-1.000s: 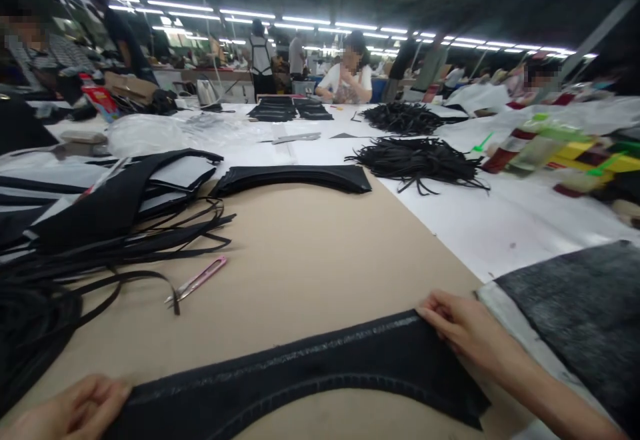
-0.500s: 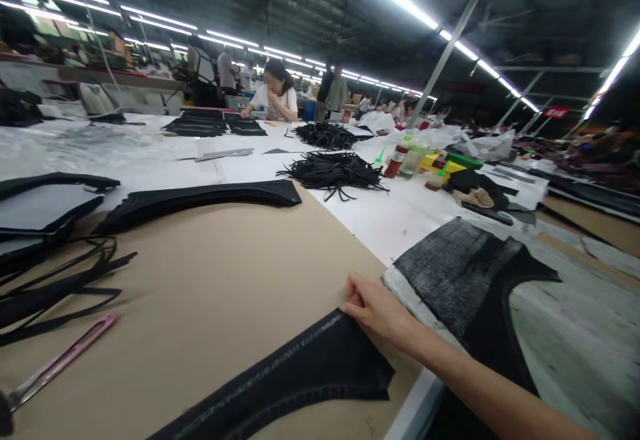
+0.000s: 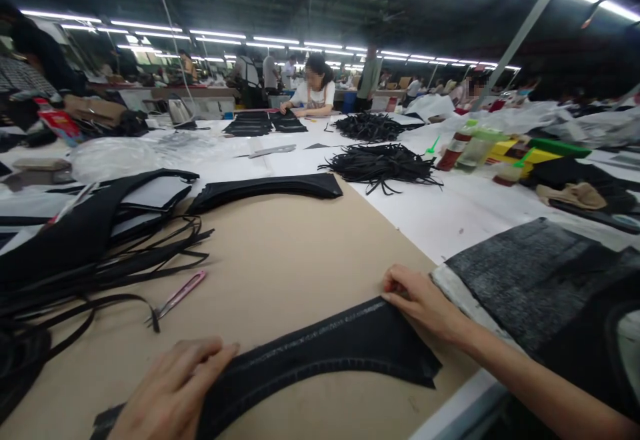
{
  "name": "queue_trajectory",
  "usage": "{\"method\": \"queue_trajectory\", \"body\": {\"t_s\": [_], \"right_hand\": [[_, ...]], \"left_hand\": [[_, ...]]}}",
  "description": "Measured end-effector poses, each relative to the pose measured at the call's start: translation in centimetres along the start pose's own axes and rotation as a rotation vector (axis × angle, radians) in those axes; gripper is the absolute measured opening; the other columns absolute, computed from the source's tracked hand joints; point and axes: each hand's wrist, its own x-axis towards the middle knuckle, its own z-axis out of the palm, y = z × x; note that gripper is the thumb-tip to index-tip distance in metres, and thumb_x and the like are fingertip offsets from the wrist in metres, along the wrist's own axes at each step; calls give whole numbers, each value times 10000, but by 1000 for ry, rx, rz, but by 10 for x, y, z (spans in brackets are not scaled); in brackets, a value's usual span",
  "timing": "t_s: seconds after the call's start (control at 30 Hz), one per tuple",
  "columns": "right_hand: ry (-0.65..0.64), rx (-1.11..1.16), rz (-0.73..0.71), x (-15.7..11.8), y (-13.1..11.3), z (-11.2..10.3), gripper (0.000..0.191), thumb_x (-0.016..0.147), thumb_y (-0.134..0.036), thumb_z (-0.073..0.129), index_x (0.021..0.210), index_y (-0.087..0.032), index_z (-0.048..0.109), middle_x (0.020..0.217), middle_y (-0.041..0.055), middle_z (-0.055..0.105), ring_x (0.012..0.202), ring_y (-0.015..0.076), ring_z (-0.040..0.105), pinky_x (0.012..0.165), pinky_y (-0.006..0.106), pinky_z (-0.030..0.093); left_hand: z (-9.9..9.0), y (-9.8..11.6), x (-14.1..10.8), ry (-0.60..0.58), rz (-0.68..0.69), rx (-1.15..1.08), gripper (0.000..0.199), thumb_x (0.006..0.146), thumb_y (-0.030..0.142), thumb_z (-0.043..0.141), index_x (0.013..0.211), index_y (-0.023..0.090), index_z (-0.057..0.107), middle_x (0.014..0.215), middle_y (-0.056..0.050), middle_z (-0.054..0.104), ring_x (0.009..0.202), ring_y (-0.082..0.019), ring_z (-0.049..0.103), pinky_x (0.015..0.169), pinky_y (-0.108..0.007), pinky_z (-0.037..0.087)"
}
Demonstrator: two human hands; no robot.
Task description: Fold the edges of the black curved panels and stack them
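Note:
A curved black fabric piece (image 3: 330, 350) lies flat on the brown cardboard sheet (image 3: 280, 253) in front of me. My left hand (image 3: 173, 390) rests palm down on its left part, fingers spread. At the piece's upper right corner, my right hand (image 3: 423, 300) presses or pinches the fabric edge; I cannot tell which. Pink thread snips (image 3: 177, 295) lie on the cardboard to the left, beside loose black straps (image 3: 100, 270).
A similar curved black piece (image 3: 265, 190) lies further back. Piles of black strips (image 3: 383, 163) sit on the white table, with bottles (image 3: 473, 147) to the right. A dark grey fabric stack (image 3: 540, 277) lies at my right. A person sits at the far end.
The camera swung right and back to the left. My left hand has come onto the fabric's left part. My right hand stays at the upper right corner.

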Motion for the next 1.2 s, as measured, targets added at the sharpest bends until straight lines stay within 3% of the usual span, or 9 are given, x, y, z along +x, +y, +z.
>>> {"method": "queue_trajectory", "body": {"t_s": [0.17,0.3,0.43,0.57,0.67,0.77,0.87,1.03,1.2], "right_hand": [[9,-29,9,1,-4,-2,53,834,-179,555,784,-194,541,801,5,582,739,160,513,664,271,359],[18,-36,-3,1,-4,-1,55,821,-170,573,780,-193,546,799,4,586,745,160,510,687,275,360],[4,47,-40,2,4,-1,41,844,-171,550,823,-192,578,853,21,599,778,165,521,711,280,384],[71,152,-115,1,1,-5,213,915,-151,415,925,-197,623,940,53,583,888,184,531,798,315,403],[104,46,-259,0,-31,-2,342,912,-87,339,1078,-214,611,1065,77,557,987,198,500,872,353,370],[-81,-96,-465,-1,-73,13,439,841,-38,393,1203,-224,557,1134,76,552,1013,212,483,911,383,341],[-176,-173,-533,-2,-96,31,498,791,-17,430,1242,-201,534,1104,79,572,989,213,492,921,383,346],[-119,-244,-542,-6,-80,38,553,789,1,410,1294,-196,518,1130,96,584,989,218,510,912,375,380],[-91,-317,-466,-17,-42,13,513,825,4,358,1257,-193,555,1150,93,587,998,208,526,910,379,395]], "left_hand": [[24,62,71,-313,103,-56,562,778,18,382,1256,283,513,1113,-17,638,977,-191,573,861,-321,461],[38,72,84,-445,114,-26,485,847,45,387,1274,244,502,1121,-39,633,970,-210,553,852,-346,435],[43,69,78,-436,201,35,429,894,120,435,1318,172,458,1174,-70,616,994,-217,532,871,-343,401],[43,73,75,-408,224,67,423,899,126,443,1322,133,439,1177,-70,608,1008,-215,515,893,-342,373],[43,77,75,-390,235,77,412,907,137,444,1319,124,433,1161,-71,608,1005,-212,508,887,-340,374],[43,78,76,-384,221,80,403,912,151,460,1313,142,433,1160,-65,602,987,-201,510,870,-332,390],[41,80,76,-386,209,88,376,905,136,472,1281,139,458,1151,-62,602,950,-191,518,843,-324,410],[39,82,75,-357,199,81,361,912,164,482,1272,136,462,1169,-58,603,934,-185,514,821,-319,418],[41,80,70,-348,201,59,437,900,130,473,1331,117,402,1206,-59,587,957,-193,508,847,-321,403]]}}
